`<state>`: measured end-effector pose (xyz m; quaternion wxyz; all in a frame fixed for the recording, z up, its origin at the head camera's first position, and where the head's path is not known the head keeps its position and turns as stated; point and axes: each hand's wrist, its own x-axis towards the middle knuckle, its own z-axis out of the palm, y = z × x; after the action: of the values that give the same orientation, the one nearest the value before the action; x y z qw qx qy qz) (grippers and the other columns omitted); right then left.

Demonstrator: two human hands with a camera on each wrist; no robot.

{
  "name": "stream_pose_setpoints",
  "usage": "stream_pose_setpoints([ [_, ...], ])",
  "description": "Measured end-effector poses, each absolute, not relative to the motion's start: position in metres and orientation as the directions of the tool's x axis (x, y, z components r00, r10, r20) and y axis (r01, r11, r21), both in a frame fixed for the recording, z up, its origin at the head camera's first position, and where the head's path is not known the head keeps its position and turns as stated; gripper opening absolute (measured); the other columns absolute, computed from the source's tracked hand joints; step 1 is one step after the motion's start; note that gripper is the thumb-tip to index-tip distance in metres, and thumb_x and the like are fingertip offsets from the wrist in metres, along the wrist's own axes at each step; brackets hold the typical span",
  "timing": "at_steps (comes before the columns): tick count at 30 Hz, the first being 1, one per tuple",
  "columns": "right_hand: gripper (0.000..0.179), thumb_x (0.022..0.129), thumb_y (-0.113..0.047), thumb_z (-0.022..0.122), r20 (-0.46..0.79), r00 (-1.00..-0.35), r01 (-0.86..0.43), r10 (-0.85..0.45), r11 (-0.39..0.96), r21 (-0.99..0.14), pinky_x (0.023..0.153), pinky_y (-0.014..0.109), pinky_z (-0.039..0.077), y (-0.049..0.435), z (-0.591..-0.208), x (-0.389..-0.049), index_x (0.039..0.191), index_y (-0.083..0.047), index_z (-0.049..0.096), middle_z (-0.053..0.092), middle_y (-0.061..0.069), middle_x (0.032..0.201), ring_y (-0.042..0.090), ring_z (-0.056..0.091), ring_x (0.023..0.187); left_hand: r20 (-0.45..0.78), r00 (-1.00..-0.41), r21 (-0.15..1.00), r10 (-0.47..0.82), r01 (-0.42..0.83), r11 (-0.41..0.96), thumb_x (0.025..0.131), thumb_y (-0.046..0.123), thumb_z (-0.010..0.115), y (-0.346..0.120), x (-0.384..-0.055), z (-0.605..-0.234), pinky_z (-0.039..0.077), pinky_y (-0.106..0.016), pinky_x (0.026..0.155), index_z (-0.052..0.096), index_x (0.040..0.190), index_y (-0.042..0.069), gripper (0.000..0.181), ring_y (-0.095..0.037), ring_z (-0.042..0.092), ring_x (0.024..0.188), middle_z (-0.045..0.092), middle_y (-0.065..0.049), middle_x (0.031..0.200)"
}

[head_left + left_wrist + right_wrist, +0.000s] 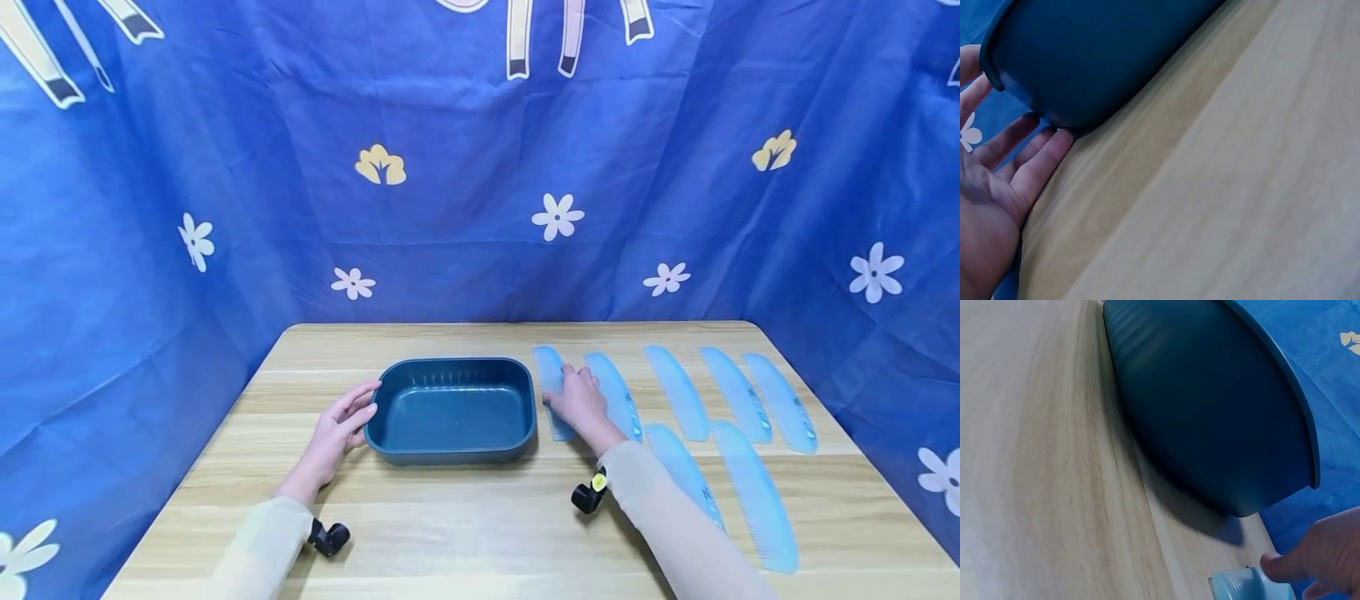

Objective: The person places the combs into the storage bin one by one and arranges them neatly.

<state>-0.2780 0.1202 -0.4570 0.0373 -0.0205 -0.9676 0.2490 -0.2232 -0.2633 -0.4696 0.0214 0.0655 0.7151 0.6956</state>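
Observation:
A dark teal plastic bin (450, 457) stands on the wooden table. At its left end my left hand (337, 433) rests fingertips against the outer wall and rim; in the left wrist view the fingers (1041, 162) are extended along the bin's end. To the right of the bin, my right hand (579, 404) holds a translucent blue comb (549, 367) across its middle, thumb on the side facing the bin. Part of this comb (1238, 586) shows under the thumb in the right wrist view; the other fingers are mostly hidden there. A second blue comb (618, 396) lies just right of this hand.
Several more blue combs (677, 392) lie spread over the right part of the table (465, 533), two of them nearer the front, partly beside my right forearm. A blue patterned cloth (465, 167) hangs behind the table and along both sides.

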Motion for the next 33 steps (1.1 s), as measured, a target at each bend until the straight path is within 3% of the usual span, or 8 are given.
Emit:
stream_pose_setpoints([
  [5,0.069,0.076,-0.035,0.075,0.032,-0.998,0.030,0.050,0.889,-0.456,0.075,0.052,0.047,0.119,-0.459,-0.279,0.131,-0.002,0.049,0.047,0.025,0.115,0.039,0.045,0.102,0.066,-0.991,0.998,0.116,0.068,0.008,0.095,0.025,0.056,-0.265,-0.224,-0.472,0.054,-0.031,0.077,0.041,0.139,0.008,0.050,-0.011,0.053,0.108,0.042,-0.013,0.131],
  [13,0.059,0.072,-0.033,0.078,0.012,-1.000,0.011,0.019,0.892,-0.452,0.069,0.049,0.047,0.123,-0.458,-0.282,0.113,0.003,0.057,0.049,0.023,0.100,0.040,0.049,0.089,0.055,-0.992,0.998,0.117,0.056,0.002,0.096,0.027,0.054,-0.263,-0.222,-0.474,0.055,-0.028,0.074,0.040,0.140,0.008,0.051,-0.009,0.052,0.109,0.034,-0.020,0.139],
  [19,0.074,0.069,-0.029,0.081,-0.035,-0.999,0.030,0.014,0.846,-0.532,0.080,0.050,0.048,0.132,-0.456,-0.286,0.126,0.005,0.047,0.051,0.028,0.108,0.043,0.053,0.097,0.038,-0.995,0.999,0.092,0.038,0.000,0.095,0.027,0.054,-0.260,-0.223,-0.476,0.054,-0.029,0.075,0.041,0.140,0.008,0.050,-0.005,0.049,0.112,0.031,-0.020,0.144],
  [25,0.070,0.068,-0.014,0.081,-0.050,-0.999,0.025,-0.009,0.772,-0.635,0.087,0.044,0.046,0.142,-0.453,-0.293,0.125,0.006,0.046,0.055,0.026,0.114,0.037,0.053,0.104,0.035,-0.995,0.999,0.088,0.035,-0.005,0.094,0.028,0.056,-0.259,-0.227,-0.473,0.054,-0.030,0.077,0.041,0.140,0.007,0.052,-0.002,0.048,0.113,0.030,-0.018,0.145],
  [29,0.069,0.071,-0.009,0.079,-0.092,-0.995,0.048,-0.022,0.718,-0.695,0.067,0.038,0.053,0.143,-0.450,-0.293,0.128,0.005,0.044,0.051,0.028,0.123,0.035,0.056,0.101,0.041,-0.996,0.999,0.084,0.040,-0.014,0.094,0.027,0.056,-0.261,-0.228,-0.469,0.054,-0.028,0.075,0.041,0.140,0.006,0.053,-0.002,0.050,0.111,0.032,-0.017,0.144],
  [33,0.069,0.073,-0.005,0.077,-0.131,-0.991,0.093,-0.009,0.660,-0.745,0.050,0.031,0.051,0.141,-0.447,-0.293,0.133,0.001,0.042,0.045,0.028,0.130,0.035,0.056,0.100,0.053,-0.994,0.999,0.096,0.052,-0.012,0.095,0.027,0.054,-0.263,-0.228,-0.467,0.054,-0.026,0.073,0.040,0.140,0.006,0.052,-0.002,0.050,0.111,0.031,-0.017,0.145],
])
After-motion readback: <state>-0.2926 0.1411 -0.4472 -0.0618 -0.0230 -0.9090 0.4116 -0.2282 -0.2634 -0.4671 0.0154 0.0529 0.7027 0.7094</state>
